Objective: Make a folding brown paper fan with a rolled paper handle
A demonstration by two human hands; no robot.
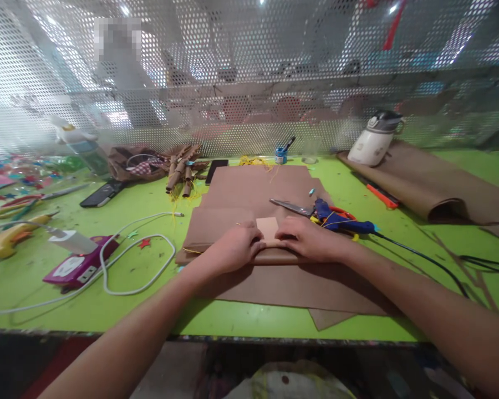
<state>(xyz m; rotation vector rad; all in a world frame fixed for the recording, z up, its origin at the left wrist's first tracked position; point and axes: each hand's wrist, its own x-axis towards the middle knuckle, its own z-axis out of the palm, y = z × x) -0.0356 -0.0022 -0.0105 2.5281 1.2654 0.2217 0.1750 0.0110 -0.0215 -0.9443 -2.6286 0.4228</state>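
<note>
Between my two hands is a small pale-brown piece of paper (266,226), its near edge curled or folded over. My left hand (242,244) pinches it on the left, and my right hand (306,238) has its fingers bent onto the right side. Both rest over a stack of brown kraft paper (258,185) on the green table. Past my right hand lie scissors (293,207) and a blue glue gun (341,217) with a black cord. Folded brown paper (216,224) sits beyond my left wrist. My fingers cover the small paper's side edges.
A white cable (168,238) loops left from a purple power strip (81,263). Farther back are a phone (102,193), rolled paper twigs (177,176) and a blue jar (280,155). At right, a white bottle (370,145) stands by a large brown paper roll (449,188).
</note>
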